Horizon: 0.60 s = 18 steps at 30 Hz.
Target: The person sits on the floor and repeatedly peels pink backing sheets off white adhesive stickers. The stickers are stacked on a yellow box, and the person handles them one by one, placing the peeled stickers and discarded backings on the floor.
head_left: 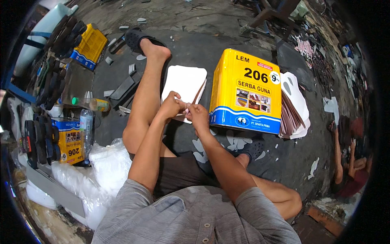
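Observation:
My left hand (170, 105) and my right hand (198, 114) meet in front of me, both pinching a small pale piece (183, 106) between the fingertips. Just beyond them a stack of white sheets (185, 81) lies on the dark floor. A large yellow square tin can (245, 91) stands right of the hands. My left leg stretches forward past the sheets, its foot in a black sandal (136, 38).
Brown and white cut soles (292, 107) lean behind the yellow can. At left are smaller yellow tins (71, 140), rows of black soles (38, 142), a plastic bottle (86, 126), clear plastic bags (107, 162). Another person (349, 162) sits at the right edge. White scraps litter the floor.

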Available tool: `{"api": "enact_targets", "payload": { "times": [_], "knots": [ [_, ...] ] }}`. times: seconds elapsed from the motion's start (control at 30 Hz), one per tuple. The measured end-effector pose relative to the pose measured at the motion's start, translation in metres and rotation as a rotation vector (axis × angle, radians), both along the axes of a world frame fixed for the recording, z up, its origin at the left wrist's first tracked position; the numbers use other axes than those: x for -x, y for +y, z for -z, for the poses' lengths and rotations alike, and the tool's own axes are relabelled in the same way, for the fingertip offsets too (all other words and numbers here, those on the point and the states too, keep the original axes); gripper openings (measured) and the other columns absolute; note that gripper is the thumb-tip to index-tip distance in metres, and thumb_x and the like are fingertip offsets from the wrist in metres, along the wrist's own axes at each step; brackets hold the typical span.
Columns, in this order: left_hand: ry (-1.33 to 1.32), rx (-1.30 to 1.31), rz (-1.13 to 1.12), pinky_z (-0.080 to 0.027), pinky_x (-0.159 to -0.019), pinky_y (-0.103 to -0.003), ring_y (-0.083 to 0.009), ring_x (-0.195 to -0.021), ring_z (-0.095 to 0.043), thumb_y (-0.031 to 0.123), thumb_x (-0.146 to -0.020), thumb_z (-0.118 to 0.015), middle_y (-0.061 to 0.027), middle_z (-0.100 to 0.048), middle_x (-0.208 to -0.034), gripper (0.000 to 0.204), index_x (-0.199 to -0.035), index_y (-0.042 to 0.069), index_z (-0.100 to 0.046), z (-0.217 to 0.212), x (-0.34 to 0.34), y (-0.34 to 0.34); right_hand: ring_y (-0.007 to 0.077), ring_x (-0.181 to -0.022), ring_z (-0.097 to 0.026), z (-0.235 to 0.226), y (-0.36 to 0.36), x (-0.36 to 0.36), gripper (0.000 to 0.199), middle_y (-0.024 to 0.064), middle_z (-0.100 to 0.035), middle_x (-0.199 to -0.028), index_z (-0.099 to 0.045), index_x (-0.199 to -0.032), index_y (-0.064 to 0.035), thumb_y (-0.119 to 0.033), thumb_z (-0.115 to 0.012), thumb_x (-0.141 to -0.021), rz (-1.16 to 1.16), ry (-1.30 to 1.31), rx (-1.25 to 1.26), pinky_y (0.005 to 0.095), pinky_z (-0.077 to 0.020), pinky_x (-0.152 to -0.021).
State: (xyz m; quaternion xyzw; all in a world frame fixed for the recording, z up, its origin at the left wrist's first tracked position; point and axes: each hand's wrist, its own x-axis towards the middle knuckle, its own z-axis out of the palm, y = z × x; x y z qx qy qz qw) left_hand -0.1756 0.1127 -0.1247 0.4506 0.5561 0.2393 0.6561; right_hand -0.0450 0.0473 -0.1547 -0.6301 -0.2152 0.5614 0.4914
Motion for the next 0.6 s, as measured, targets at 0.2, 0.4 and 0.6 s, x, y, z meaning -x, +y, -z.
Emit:
{"api": "enact_targets", "payload": {
  "times": [0.2, 0.4, 0.6],
  "knots": [
    [0.456, -0.44, -0.085, -0.054, -0.063, -0.036, -0.0219, -0.068, -0.067, 0.004, -0.08, -0.072, -0.0154, -0.066, -0.078, 0.039, -0.109, -0.001, -0.048, 0.026, -0.006, 0.0, 0.0219, -0.064, -0.074, 0.032, -0.013, -0.011, 0.03, 0.0172, -0.074, -0.076, -0.067, -0.089, 0.0083, -0.017, -0.058, -0.101, -0.161, -0.433, 0.011, 0.0349, -0.0597, -0.063],
    [0.139, -0.76, -0.628, -0.049, -0.066, -0.028, -0.0131, -0.073, -0.054, 0.007, -0.086, -0.075, -0.0017, -0.056, -0.087, 0.025, -0.104, 0.002, -0.058, -0.085, 0.024, 0.05, 0.0283, -0.063, -0.076, 0.062, -0.017, -0.003, 0.031, 0.0215, -0.072, -0.068, -0.065, -0.084, 0.0102, -0.018, -0.057, -0.096, -0.201, -0.631, 0.172, 0.0395, -0.0597, -0.064],
    [-0.343, -0.913, -0.485, -0.06, -0.084, -0.032, -0.0149, -0.086, -0.069, 0.003, -0.097, -0.068, -0.0052, -0.069, -0.095, 0.032, -0.127, -0.003, -0.06, -0.243, 0.041, 0.045, 0.0431, -0.095, -0.073, -0.07, -0.034, -0.012, 0.047, 0.0306, -0.073, -0.099, -0.067, -0.113, 0.0075, -0.037, -0.07, -0.097, -0.48, -0.724, 0.035, 0.0482, -0.0574, -0.084]
  ]
}}
